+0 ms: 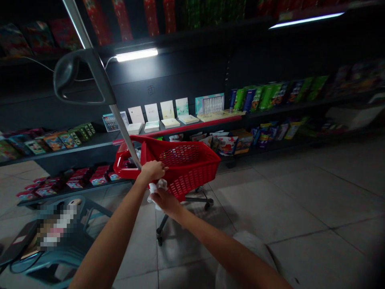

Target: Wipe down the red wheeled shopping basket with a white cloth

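Note:
A red plastic shopping cart (195,178) on dark wheeled legs stands in front of me. My left hand (154,170) is closed over the upper edge of its near side, close to the foot of the metal pole. Just below it, my right hand (164,199) grips a crumpled white cloth (152,188) or tissue against the outer side of the basket. The cart's red handle (118,166) lies to the left. A tall silver pole (122,120) with a grey loop handle (90,78) rises from the cart beside my left hand.
Behind the cart runs a dark shelf unit with books (167,112), green and blue snack bags (266,98) and boxes (60,140). A blue-green stool (63,251) holding several items stands at the lower left. Pale floor tiles (288,192) extend right.

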Demonstrator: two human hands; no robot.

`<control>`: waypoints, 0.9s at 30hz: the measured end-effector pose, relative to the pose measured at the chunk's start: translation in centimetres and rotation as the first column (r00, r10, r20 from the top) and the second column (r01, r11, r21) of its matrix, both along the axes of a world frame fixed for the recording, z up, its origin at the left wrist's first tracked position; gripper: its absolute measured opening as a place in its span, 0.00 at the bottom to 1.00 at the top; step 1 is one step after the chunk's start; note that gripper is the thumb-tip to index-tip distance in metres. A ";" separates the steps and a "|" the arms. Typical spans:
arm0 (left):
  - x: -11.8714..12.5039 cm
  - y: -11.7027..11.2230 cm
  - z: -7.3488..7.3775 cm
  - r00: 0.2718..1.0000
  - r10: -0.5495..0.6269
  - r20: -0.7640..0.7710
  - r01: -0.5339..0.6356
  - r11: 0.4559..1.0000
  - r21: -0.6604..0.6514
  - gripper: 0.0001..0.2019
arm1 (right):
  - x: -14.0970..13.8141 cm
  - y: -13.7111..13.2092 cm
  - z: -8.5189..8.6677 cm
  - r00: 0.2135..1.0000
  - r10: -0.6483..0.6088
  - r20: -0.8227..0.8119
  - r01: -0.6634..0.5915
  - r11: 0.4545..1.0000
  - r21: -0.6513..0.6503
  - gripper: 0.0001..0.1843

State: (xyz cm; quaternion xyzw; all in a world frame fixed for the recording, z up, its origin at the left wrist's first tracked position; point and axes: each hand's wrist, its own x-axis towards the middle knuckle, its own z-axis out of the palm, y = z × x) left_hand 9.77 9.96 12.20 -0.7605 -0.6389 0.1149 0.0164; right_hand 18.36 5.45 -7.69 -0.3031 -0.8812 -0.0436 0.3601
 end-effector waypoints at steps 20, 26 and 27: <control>-0.3 -0.6 -0.8 1.000 0.002 -0.018 0.000 0.993 0.117 0.28 | 2.8 1.9 -0.9 0.999 0.037 0.003 -0.037 0.999 -0.034 0.17; -0.4 -0.3 -0.7 1.000 -0.005 -0.002 0.006 0.997 0.073 0.27 | 2.5 2.9 2.8 0.974 -0.057 -0.219 0.033 0.993 -0.110 0.16; -0.5 -0.4 -0.7 1.000 -0.006 -0.003 0.006 0.997 0.083 0.28 | 2.2 2.9 2.4 0.980 -0.056 -0.193 0.036 0.994 -0.107 0.16</control>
